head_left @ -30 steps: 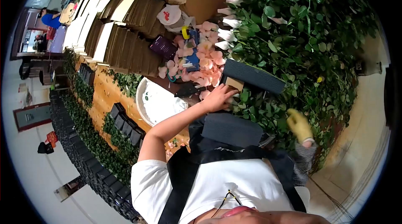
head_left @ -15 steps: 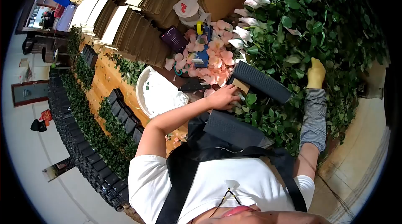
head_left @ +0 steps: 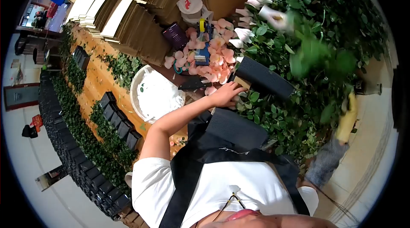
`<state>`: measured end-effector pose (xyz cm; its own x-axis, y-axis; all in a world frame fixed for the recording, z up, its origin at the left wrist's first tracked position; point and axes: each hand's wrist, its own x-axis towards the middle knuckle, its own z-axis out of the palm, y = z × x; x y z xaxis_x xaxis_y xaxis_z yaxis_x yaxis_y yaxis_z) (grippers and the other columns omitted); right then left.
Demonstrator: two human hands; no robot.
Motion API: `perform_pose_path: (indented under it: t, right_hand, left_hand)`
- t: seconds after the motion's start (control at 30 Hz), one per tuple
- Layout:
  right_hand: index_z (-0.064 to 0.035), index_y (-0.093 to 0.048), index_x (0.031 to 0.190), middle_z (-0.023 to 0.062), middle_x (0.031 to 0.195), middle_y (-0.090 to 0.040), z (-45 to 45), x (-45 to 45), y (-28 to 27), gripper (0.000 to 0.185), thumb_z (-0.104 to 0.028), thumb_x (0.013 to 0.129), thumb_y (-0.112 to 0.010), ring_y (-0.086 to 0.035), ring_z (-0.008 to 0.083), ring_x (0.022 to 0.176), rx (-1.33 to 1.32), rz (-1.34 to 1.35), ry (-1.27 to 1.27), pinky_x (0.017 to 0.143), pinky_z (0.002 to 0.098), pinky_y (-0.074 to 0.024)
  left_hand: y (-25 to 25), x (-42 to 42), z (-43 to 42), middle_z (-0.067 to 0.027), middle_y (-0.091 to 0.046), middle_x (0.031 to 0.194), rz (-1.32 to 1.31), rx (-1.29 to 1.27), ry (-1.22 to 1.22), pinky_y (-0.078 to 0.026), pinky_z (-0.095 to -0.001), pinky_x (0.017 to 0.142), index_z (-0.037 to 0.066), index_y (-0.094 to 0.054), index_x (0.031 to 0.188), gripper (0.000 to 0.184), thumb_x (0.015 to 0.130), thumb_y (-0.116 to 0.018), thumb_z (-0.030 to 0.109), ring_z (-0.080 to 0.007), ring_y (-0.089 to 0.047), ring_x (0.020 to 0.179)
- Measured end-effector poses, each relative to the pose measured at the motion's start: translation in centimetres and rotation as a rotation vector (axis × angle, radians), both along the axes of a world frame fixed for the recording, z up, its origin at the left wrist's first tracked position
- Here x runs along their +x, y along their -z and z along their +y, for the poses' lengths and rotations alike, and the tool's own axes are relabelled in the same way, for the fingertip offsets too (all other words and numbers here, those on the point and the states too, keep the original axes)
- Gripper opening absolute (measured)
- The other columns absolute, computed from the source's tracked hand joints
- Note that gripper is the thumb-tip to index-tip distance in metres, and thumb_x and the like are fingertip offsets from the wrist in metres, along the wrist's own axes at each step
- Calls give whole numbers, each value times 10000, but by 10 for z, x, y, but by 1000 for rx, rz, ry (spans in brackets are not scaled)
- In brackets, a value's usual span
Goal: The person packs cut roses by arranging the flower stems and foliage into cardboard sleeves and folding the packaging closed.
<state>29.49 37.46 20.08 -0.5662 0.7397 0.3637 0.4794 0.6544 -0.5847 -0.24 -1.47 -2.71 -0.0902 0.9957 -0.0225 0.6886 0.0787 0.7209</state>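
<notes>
gloved right hand (head_left: 348, 119) has swung outward

we have it clenched on a blurred, long-stemmed flower (head_left: 274, 16), above piled foliage (head_left: 363, 36); our bare left hand (head_left: 225, 95) lies by the cardboard piece (head_left: 242, 83), fingers bent, grip unclear.

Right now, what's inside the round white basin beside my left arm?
The basin holds loose white pieces and small green bits; the pile covers its bottom, so anything underneath is hidden.

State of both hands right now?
Left hand: fingers bent by the cardboard; grip can't be told.
Right hand: gloved, closed on a blurred leafy flower.
</notes>
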Motion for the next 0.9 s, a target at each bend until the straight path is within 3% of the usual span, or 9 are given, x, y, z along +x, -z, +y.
perform_pose_path:
  t: [0.07,0.13,0.23,0.33,0.47,0.57,0.7,0.8,0.9]
  right_hand:
    - [-27,-664,1234,82,1302,-633,-34,22,-5,300,-144,1016,-496,-573,216,1208,-932,354,287,1062,331,-429]
    - [-70,-706,1157,47,1162,-681,-81,42,22,299,-274,994,-561,-623,186,1051,-760,-129,118,935,303,-480]
    - [-78,-691,1217,157,1162,-713,-129,59,123,409,72,894,-491,-687,275,1028,-322,-535,-258,880,372,-538]
    - [-40,-700,1177,246,1086,-693,-176,30,127,376,35,860,-512,-668,404,1006,-397,-968,94,852,448,-544]
    - [-36,-720,1089,226,1045,-705,-171,57,176,286,-25,872,-534,-680,396,959,-98,-778,27,809,454,-553]
    - [-32,-735,1023,210,1014,-714,-161,57,211,236,-70,880,-550,-689,391,924,30,-738,-8,777,457,-559]
    - [-64,-753,881,158,945,-733,-143,56,215,192,-120,834,-575,-706,344,895,-55,-1045,-41,756,446,-559]
    - [-77,-591,1333,181,1167,-681,-133,47,143,514,-309,884,-685,-651,351,1056,-227,-962,-190,929,460,-519]
    - [-66,-563,1338,201,1140,-676,-106,4,88,487,-269,908,-670,-649,371,1029,-320,-748,-72,911,478,-522]
  left_hand:
    - [3,1,0,-190,-540,1246,19,31,-35,-445,-477,979,126,-477,1428,729,764,-760,220,-406,-512,1130]
    - [3,1,-3,-189,-549,1267,37,56,-62,-454,-471,982,128,-456,1446,750,775,-765,258,-404,-530,1147]
    - [3,0,-5,-203,-537,1348,213,-51,3,-470,-454,1000,5,-615,1265,637,787,-782,390,-367,-547,1215]
    - [8,3,-3,-133,-572,1267,221,3,-19,-423,-429,1038,15,-690,1133,538,717,-822,329,-311,-534,1212]
    - [-24,3,4,-144,-571,1215,396,-77,48,-412,-400,1035,39,-655,1200,539,766,-785,331,-311,-529,1198]
    - [-14,0,4,-204,-541,1246,661,-5,74,-368,-549,1061,60,-689,1086,500,706,-771,374,-391,-479,1222]
    - [-11,-2,4,-257,-412,1456,389,15,29,-259,-630,1145,33,-628,1173,699,599,-868,350,-463,-359,1364]
    - [-20,5,6,-257,-410,1444,368,24,-33,-304,-583,1135,-5,-617,1106,615,588,-861,222,-465,-351,1364]
    - [-11,7,0,-284,-381,1450,280,-15,-102,-346,-572,1110,-19,-620,1123,636,573,-874,173,-482,-353,1358]
